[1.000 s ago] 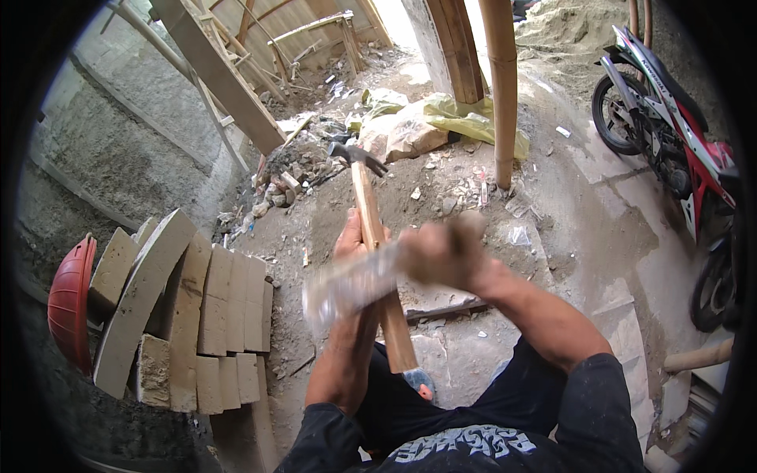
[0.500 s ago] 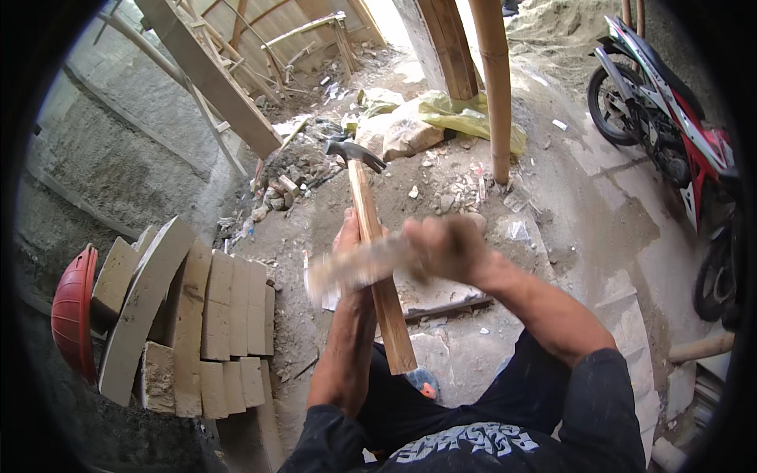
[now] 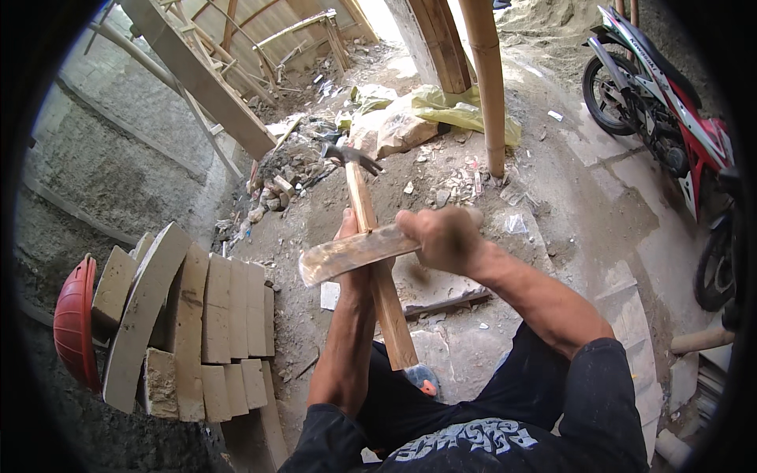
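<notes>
A claw hammer (image 3: 359, 193) with a wooden handle stands tilted in front of me, its dark head up and away from me. My left hand (image 3: 348, 230) is closed around the middle of the handle; much of that hand is hidden behind a blade. A broad, worn, machete-like knife (image 3: 347, 254) lies crosswise over the handle, its blunt tip to the left. My right hand (image 3: 445, 239), slightly blurred, is closed on its grip. Between my knees the handle's lower end hangs above my foot.
Pale blocks (image 3: 229, 307) are stacked at the left beside a red hard hat (image 3: 75, 323). A flat slab (image 3: 434, 285) lies ahead of my feet. Beyond are rubble, a yellowish plastic sheet (image 3: 449, 108) and a bamboo post (image 3: 482, 87). A motorcycle (image 3: 670, 118) stands at the right.
The knife blade was blurred by motion and now shows sharply, its tip slightly higher and farther left. The hammer stays gripped in nearly the same place.
</notes>
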`<state>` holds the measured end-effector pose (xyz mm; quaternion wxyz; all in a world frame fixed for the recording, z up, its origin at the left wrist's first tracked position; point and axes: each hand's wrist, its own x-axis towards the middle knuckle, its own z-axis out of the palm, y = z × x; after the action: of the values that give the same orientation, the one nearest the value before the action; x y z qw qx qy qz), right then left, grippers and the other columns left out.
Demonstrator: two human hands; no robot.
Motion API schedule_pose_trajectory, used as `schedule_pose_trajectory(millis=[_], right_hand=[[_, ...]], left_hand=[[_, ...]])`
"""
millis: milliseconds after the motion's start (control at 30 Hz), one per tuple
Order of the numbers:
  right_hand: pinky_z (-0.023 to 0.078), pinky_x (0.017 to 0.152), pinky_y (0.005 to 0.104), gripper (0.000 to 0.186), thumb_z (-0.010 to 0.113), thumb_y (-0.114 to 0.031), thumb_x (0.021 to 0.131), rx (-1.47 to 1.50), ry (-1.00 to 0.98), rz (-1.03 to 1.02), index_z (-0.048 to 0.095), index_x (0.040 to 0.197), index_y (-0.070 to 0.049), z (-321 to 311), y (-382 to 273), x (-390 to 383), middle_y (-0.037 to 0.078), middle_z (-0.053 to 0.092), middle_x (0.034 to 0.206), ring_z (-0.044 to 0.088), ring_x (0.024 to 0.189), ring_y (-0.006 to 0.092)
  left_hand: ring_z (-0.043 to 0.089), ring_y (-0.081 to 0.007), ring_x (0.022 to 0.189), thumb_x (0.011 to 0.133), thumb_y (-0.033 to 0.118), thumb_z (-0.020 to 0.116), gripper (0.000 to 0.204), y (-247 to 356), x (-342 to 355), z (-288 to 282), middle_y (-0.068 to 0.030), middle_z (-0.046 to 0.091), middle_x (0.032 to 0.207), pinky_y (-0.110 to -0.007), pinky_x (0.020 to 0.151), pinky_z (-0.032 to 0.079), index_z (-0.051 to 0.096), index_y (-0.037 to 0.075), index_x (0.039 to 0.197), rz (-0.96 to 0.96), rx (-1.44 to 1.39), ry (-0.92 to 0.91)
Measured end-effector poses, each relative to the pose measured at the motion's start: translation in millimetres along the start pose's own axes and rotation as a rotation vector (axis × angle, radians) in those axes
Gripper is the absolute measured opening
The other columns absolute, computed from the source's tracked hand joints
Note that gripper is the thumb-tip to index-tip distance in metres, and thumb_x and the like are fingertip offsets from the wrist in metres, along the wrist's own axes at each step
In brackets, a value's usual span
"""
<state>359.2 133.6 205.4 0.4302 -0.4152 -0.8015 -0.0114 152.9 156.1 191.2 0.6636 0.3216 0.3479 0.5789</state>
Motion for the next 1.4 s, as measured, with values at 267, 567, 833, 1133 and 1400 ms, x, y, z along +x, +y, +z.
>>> schedule_pose_trajectory(millis=[267, 567, 833, 1133, 1400], right_hand=[[0.048, 0.035, 0.0342, 0.019, 0.054, -0.02, 0.106, 0.033, -0.117, 0.034, 0.058, 0.089, -0.014, 9, 6, -1, 0.002, 0.056, 0.053, 0.054, 0.04, 0.0134], [0.048, 0.036, 0.0327, 0.023, 0.055, -0.021, 0.107, 0.23, 0.024, -0.268, 0.057, 0.085, -0.014, 6, 10, 2, 0.004, 0.057, 0.054, 0.056, 0.04, 0.0136], [0.044, 0.034, 0.0335, 0.017, 0.052, -0.018, 0.107, 0.128, -0.039, -0.248, 0.055, 0.091, -0.014, 5, 20, 0, 0.001, 0.053, 0.053, 0.055, 0.041, 0.0134], [0.049, 0.038, 0.0374, 0.014, 0.055, -0.018, 0.103, 0.077, -0.041, -0.029, 0.057, 0.09, -0.014, -2, 9, -2, 0.004, 0.059, 0.056, 0.059, 0.043, 0.0168], [0.05, 0.038, 0.0351, 0.019, 0.05, -0.019, 0.108, 0.01, -0.007, 0.102, 0.056, 0.09, -0.014, 1, 16, 4, 0.005, 0.06, 0.057, 0.061, 0.045, 0.016]], left_hand=[[0.069, -0.0223, 0.058, 0.107, 0.061, 0.048, 0.063, -4, 5, -8, -0.0116, 0.071, 0.083, -0.031, 0.058, 0.065, 0.06, 0.001, 0.122, -0.09, -0.192, -0.328], [0.073, -0.02, 0.069, 0.109, 0.059, 0.046, 0.056, 0, 1, -2, -0.0132, 0.07, 0.086, -0.032, 0.06, 0.064, 0.061, 0.006, 0.109, -0.113, 0.064, 0.011], [0.062, -0.0171, 0.046, 0.113, 0.047, 0.043, 0.048, 1, -21, 31, -0.0092, 0.064, 0.075, -0.028, 0.04, 0.054, 0.061, 0.002, 0.109, -0.018, 0.148, 0.13], [0.068, -0.0173, 0.06, 0.109, 0.051, 0.049, 0.05, -13, -14, 11, -0.0087, 0.067, 0.077, -0.031, 0.055, 0.062, 0.061, 0.003, 0.105, -0.084, -0.011, -0.118], [0.069, -0.0202, 0.074, 0.108, 0.049, 0.053, 0.048, -10, -14, 8, -0.012, 0.068, 0.095, -0.034, 0.065, 0.062, 0.061, 0.004, 0.122, 0.007, 0.116, -0.111]])
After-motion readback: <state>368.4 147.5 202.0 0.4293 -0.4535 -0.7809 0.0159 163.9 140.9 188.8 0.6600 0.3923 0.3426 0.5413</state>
